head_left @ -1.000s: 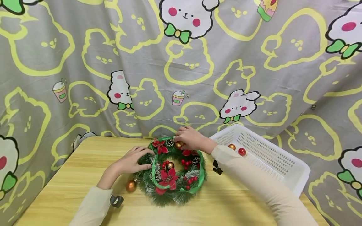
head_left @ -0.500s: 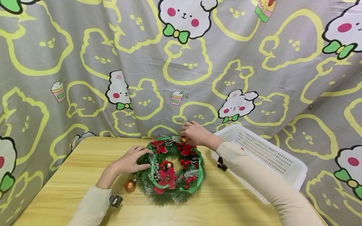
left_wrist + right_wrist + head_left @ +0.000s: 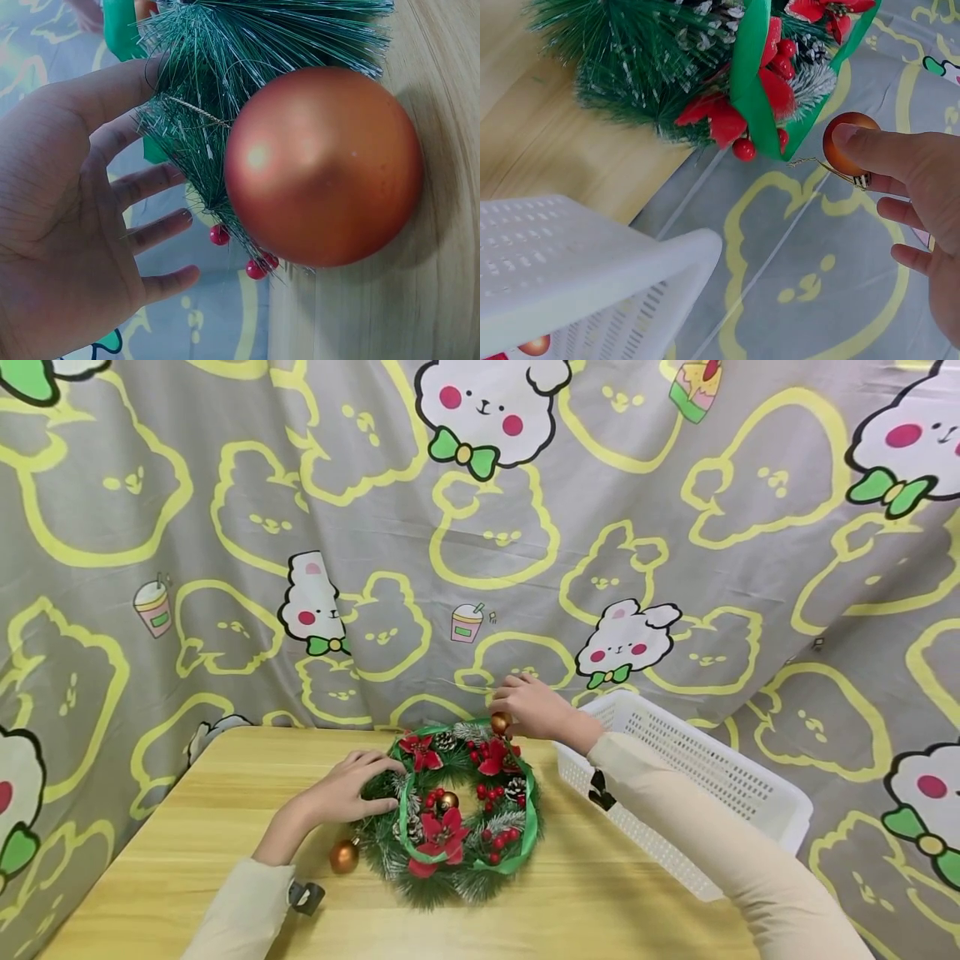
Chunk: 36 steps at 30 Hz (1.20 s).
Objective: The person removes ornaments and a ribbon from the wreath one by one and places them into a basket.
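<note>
Bauble (image 3: 500, 722): small, copper-gold, with a gold cap and thread. Pinched between thumb and fingers of the right hand (image 3: 531, 710), just off the far rim of the wreath, above the worktop's back edge. In the right wrist view the bauble (image 3: 849, 142) sits under the thumb tip, its thread trailing toward the green ribbon (image 3: 754, 82); the remaining fingers (image 3: 911, 214) curl loosely below it.

Wreath (image 3: 459, 814): green frosted pine needles, red poinsettias, red berries, pine cones, green ribbon loop. Lies flat on the worktop (image 3: 187, 835), near the middle. A gold ball (image 3: 448, 799) sits within it.

Left hand (image 3: 347, 787): rests on the wreath's left side, fingers spread and relaxed over the needles, gripping nothing. In the left wrist view the hand (image 3: 67, 247) shows an open palm with fingers against the needles (image 3: 217, 97).

Second bauble (image 3: 344, 856): larger, copper, lies on the worktop touching the wreath's lower left edge, just below the left hand. It fills the left wrist view (image 3: 322, 165).

Basket (image 3: 720, 785): white, perforated plastic, at the worktop's right end, just beside the wreath.

Curtain (image 3: 375, 527): grey cloth with yellow outlines and white cartoon animals, hangs behind.
</note>
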### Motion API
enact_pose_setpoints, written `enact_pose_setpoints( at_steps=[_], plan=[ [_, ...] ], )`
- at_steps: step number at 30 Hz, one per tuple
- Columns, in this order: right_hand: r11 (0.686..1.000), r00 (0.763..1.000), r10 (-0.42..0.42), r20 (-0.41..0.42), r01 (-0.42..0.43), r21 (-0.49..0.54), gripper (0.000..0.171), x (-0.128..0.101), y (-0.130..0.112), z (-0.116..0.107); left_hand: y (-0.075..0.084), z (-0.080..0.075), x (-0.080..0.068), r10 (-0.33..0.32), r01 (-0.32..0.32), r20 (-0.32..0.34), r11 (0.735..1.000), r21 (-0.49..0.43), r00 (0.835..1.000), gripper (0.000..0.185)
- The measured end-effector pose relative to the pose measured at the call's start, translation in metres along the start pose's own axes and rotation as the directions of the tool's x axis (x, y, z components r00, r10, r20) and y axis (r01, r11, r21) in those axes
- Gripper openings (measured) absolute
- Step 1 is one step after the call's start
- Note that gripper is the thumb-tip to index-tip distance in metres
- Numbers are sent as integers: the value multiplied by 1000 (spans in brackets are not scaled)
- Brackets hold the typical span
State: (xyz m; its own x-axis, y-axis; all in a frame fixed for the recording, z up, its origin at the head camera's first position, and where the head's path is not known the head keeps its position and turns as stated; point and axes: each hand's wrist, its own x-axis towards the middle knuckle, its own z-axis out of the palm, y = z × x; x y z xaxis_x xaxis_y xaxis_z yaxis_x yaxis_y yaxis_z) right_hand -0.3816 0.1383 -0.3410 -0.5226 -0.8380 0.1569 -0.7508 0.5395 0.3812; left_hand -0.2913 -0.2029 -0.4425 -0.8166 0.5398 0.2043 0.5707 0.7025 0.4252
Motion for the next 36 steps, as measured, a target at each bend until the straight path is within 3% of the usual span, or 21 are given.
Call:
enact_pose_setpoints(
  at_steps=[8,16,25,36],
  plan=[
    [999,992,-20,-128,16,-36,29,-19,15,5,0,0,0,-6,6,-5,1000,-1,1000,48],
    [998,977,34,-210,-43,-39,35,-45,38,6,-1,1,-1,-1,1,-7,1000,-1,1000,48],
    [989,965,146,-216,-136,59,35,-78,65,6,-3,3,-1,1,-1,-7,1000,-5,1000,49],
    [970,951,243,-192,-235,63,32,-122,93,29,-5,4,1,2,-2,-5,1000,-1,1000,49]
  ],
)
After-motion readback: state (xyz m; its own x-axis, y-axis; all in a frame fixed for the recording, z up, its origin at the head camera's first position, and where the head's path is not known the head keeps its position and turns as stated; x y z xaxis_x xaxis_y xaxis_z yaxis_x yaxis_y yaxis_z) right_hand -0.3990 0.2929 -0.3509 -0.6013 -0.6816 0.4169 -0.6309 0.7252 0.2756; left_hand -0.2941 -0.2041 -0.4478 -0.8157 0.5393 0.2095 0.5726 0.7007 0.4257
